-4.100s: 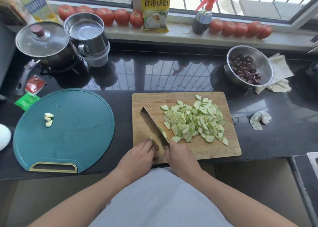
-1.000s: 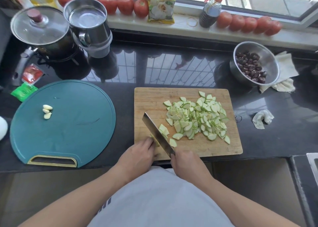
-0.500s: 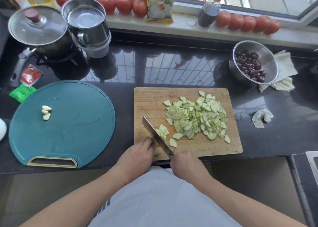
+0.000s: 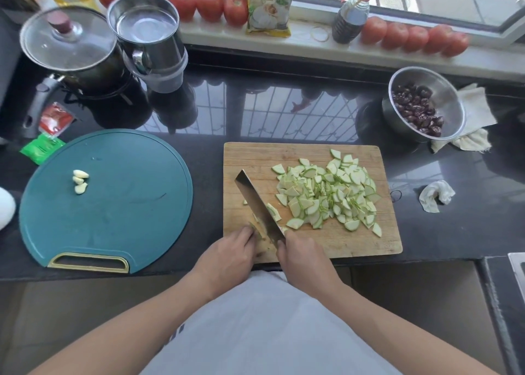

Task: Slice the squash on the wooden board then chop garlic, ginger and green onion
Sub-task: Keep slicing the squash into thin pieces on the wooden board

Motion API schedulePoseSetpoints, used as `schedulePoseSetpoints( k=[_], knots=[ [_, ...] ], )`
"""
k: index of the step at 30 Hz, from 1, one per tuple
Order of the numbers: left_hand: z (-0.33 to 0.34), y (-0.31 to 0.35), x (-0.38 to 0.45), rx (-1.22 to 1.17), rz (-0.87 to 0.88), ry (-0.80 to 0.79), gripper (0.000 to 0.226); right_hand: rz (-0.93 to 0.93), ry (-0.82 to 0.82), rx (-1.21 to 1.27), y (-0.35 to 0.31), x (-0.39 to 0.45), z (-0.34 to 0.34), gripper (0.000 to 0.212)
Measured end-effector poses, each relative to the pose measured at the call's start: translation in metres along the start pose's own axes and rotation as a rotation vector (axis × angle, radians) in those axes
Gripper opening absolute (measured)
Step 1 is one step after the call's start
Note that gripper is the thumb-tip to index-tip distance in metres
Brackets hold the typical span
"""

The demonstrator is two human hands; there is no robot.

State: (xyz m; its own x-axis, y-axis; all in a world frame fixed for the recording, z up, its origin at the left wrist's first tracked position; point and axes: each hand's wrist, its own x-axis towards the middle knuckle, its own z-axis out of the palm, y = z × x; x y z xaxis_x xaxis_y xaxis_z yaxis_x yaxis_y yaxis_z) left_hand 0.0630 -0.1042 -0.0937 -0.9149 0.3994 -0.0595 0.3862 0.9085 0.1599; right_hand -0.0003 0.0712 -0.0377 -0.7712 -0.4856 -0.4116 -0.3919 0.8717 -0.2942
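A heap of pale green squash slices (image 4: 326,195) covers the right half of the wooden board (image 4: 255,158). My right hand (image 4: 305,256) grips the handle of a cleaver (image 4: 257,207), whose blade angles up and to the left over the board's near left corner. With curled fingers my left hand (image 4: 230,256) holds the last small squash piece (image 4: 260,228) against the blade's left side. A few peeled garlic cloves (image 4: 80,181) lie on the round teal cutting board (image 4: 113,204) to the left.
A lidded pot (image 4: 68,45) and a steel mug (image 4: 147,36) stand at the back left, with sauce packets (image 4: 48,133) in front. A steel bowl of red dates (image 4: 420,105), cloths and a crumpled tissue (image 4: 436,194) are at the right. Tomatoes line the windowsill.
The cleaver has gone on cutting through the small squash piece at the board's near left corner. My left hand stays on that piece and a few new slices lie beside the blade.
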Motion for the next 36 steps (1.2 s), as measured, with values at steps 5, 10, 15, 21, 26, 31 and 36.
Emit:
schedulePoseSetpoints(
  k=[5,10,15,21,26,31,36],
  knots=[
    [-0.001,0.001,-0.001,-0.037,-0.038,0.018,0.041,0.052,-0.078,-0.032,0.005,-0.015,0.000,0.018],
    [-0.003,0.002,-0.001,-0.058,-0.049,0.028,0.043,0.095,-0.098,-0.047,0.003,-0.020,-0.001,0.015],
    [0.000,0.001,-0.004,-0.073,-0.035,0.036,0.040,0.094,-0.143,-0.118,0.004,-0.022,0.001,0.016],
    [0.004,0.000,-0.004,-0.060,-0.025,0.112,0.038,0.094,-0.159,-0.138,0.001,-0.016,0.006,0.012],
    [0.009,-0.001,-0.002,-0.034,-0.004,0.147,0.032,0.034,-0.115,-0.150,-0.012,0.006,0.015,0.013],
    [0.017,0.001,-0.005,0.034,0.000,0.159,0.037,0.061,-0.021,0.033,-0.019,0.020,0.011,0.020],
    [0.002,0.004,-0.008,-0.214,-0.199,0.217,0.024,0.038,-0.017,0.039,-0.005,-0.001,0.005,0.023]
  ],
)
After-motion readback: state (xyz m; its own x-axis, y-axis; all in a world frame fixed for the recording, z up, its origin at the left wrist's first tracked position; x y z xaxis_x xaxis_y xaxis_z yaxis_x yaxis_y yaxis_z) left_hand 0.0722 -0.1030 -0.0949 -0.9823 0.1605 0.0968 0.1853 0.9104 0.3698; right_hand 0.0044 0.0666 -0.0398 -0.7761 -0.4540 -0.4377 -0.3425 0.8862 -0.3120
